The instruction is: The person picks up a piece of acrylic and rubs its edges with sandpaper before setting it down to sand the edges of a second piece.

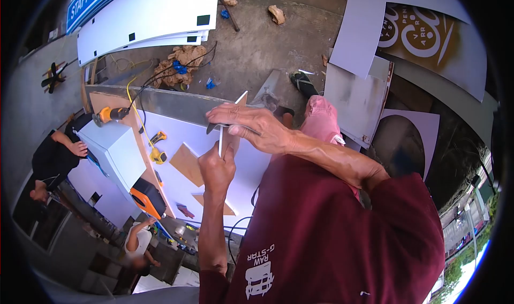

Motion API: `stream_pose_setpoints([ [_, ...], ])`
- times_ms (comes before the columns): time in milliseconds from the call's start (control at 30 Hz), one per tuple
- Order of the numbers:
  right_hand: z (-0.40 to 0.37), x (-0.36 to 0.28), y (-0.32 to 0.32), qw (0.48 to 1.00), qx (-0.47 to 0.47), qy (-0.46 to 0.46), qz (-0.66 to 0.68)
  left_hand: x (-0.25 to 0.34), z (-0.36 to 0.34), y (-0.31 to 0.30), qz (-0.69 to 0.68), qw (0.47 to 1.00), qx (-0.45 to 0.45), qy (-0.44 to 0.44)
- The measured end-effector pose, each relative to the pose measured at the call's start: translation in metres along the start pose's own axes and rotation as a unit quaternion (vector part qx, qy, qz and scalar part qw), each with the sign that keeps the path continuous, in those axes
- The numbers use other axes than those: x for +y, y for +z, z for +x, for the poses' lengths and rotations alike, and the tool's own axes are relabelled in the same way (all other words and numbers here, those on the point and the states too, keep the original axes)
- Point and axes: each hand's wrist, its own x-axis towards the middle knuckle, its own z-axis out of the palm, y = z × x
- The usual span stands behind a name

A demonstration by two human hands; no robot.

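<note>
My left hand (217, 169) grips the lower end of a small thin board (228, 141), which has a white edge and a tan face and stands upright. Across the board's upper part lies my right hand (254, 124), fingers bent over a dark grey sheet that looks like sandpaper (212, 128). The sheet is folded over the board's edge; most of it is hidden under the palm. Beneath both hands is a white-topped table (249, 167), where a square tan panel (186, 164) and a yellow power tool (157, 154) lie beside my left hand.
A yellow grinder (110, 114), a pale box (110, 149) and an orange-black case (149, 198) sit at the table's far left. Two people are beyond. White panels (160, 15) lean at the top; crumpled brown paper (179, 63) and cables litter the floor. Stencil sheets (361, 31) stand right.
</note>
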Motion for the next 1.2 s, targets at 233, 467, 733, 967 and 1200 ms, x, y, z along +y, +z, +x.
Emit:
stream_pose_setpoints([
  [233,-0.002,0.007,-0.002,1.000,0.002,-0.007,-0.020,-0.001,-0.007,0.001,-0.007,1.000,0.003,0.003],
  [467,-0.003,0.059,-0.016,0.989,0.001,0.147,-0.016,-0.004,-0.001,0.001,-0.018,1.000,0.013,0.000],
  [733,-0.009,0.094,-0.025,0.988,0.004,0.132,-0.081,-0.002,0.003,0.000,-0.015,1.000,0.020,0.003],
  [967,0.000,0.008,-0.001,1.000,0.009,-0.002,-0.016,-0.001,-0.005,0.002,-0.018,1.000,0.004,-0.019],
  [1200,-0.010,0.092,-0.009,0.989,0.037,0.114,-0.091,0.000,0.000,0.000,0.005,1.000,0.018,0.019],
])
